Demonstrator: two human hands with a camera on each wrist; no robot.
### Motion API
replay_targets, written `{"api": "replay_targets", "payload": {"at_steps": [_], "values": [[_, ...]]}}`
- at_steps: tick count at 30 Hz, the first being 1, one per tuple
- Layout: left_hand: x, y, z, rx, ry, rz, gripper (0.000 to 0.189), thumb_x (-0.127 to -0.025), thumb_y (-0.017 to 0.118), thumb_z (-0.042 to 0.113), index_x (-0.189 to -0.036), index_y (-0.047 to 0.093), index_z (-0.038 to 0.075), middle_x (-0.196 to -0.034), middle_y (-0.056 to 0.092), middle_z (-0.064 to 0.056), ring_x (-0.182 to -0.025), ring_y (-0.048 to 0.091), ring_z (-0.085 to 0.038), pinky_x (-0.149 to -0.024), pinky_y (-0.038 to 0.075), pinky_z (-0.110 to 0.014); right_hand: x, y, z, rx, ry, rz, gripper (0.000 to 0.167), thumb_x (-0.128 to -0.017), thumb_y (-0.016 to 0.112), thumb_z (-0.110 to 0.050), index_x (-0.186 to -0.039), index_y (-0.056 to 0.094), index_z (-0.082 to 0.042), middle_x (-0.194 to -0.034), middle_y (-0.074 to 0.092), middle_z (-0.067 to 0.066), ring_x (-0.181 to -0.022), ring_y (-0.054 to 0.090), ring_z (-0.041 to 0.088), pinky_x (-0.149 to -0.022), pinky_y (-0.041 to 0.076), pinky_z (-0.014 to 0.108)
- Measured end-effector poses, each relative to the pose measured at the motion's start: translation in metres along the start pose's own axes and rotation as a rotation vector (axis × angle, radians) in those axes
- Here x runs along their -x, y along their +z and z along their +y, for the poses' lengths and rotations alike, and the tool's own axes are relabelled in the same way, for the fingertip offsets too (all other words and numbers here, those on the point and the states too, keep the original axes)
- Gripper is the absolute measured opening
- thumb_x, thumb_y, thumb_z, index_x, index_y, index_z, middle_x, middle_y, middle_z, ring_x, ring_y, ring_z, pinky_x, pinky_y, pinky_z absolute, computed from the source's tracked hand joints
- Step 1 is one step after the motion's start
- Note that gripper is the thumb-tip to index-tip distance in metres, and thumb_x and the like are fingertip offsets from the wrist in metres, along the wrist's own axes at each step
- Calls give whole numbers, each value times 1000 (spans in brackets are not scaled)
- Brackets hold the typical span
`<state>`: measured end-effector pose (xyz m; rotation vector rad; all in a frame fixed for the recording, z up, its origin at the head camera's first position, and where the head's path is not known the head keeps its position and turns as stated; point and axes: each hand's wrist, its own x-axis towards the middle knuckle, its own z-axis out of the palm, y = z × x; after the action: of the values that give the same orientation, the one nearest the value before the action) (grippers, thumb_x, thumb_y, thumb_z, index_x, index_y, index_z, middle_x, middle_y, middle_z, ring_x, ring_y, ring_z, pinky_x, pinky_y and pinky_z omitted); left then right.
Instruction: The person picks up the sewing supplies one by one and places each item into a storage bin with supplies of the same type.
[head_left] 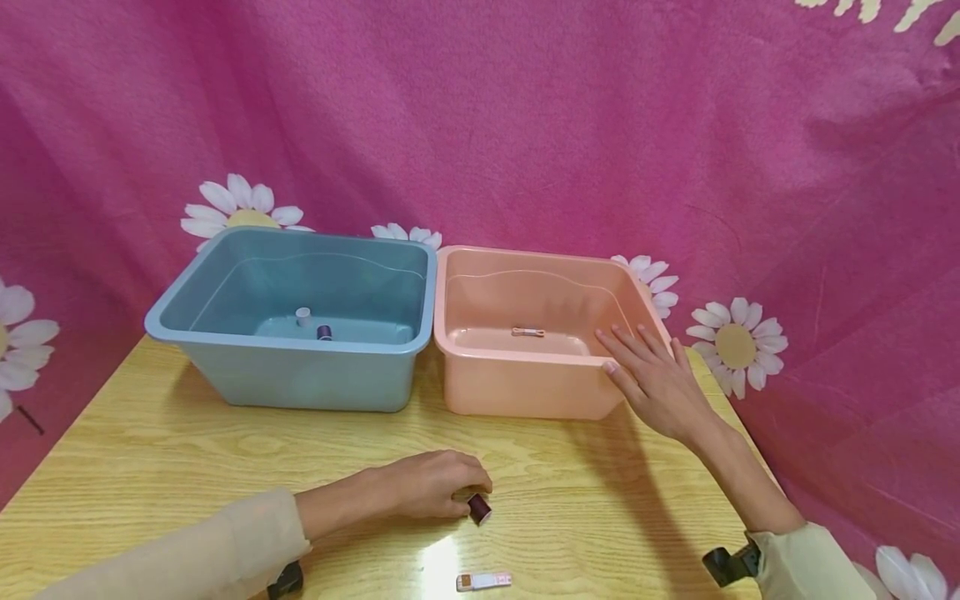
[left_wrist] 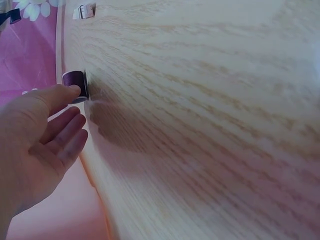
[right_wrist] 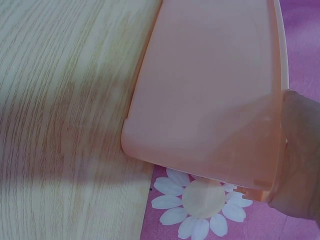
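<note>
My left hand (head_left: 438, 483) is low over the table, pinching a dark maroon thread spool (head_left: 480, 509) between thumb and fingers. In the left wrist view the thumb (left_wrist: 67, 94) lies on the side of the spool (left_wrist: 75, 86), while the other fingers are loosely bent. My right hand (head_left: 660, 387) rests on the near right corner of the pink bin (head_left: 525, 385), its fingers spread and reaching over the rim. Inside that bin lies a small pinkish bundle (head_left: 528, 332) with a pale band.
Left of the pink bin stands a blue bin (head_left: 300, 375) holding a white spool (head_left: 303, 317) and a dark purple spool (head_left: 324, 332). A small flat pink item with a white band (head_left: 483, 581) lies at the table's front. Behind hangs a pink flowered cloth (head_left: 487, 125).
</note>
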<state>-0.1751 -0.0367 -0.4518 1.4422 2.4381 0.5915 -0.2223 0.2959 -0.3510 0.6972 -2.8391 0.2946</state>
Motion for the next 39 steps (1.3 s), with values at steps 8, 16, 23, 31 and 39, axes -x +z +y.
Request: {"api": "replay_targets", "payload": {"at_steps": [8,16,23,31,39], "values": [[0,2,-2,18,24,4,16,-91,72,6,-106,73,13,-102,67,7,-91,57,2,-77,46,-11,0,0,0,2,3,-7,51,-108,40,-40,-156,37,-26,-158,35,13,-145,21,45,-109,4,73],[1,2,-3,23,27,5,14,-92,71,6,-105,73,12,-100,67,7,-87,56,3,-76,45,-10,0,0,1,1,1,-5,51,-108,40,-41,-156,36,-26,-158,35,13,-145,21,45,-109,4,73],[1,1,-1,45,15,1,14,-92,71,7,-104,74,14,-97,67,11,-85,56,4,-75,44,-9,0,0,1,-1,3,-9,52,-107,41,-41,-156,36,-26,-158,35,13,-145,21,45,-109,4,73],[5,-7,1,78,39,70,11,-93,71,9,-103,74,12,-100,69,7,-90,60,2,-79,46,-10,-1,1,1,-3,6,-13,51,-107,40,-41,-157,36,-27,-158,35,14,-145,20,45,-109,4,73],[13,-15,3,129,44,133,11,-95,70,11,-104,76,14,-102,68,9,-95,59,4,-84,47,-12,-1,1,1,-7,10,-20,51,-108,40,-41,-157,36,-27,-158,34,13,-146,19,45,-109,2,72]]}}
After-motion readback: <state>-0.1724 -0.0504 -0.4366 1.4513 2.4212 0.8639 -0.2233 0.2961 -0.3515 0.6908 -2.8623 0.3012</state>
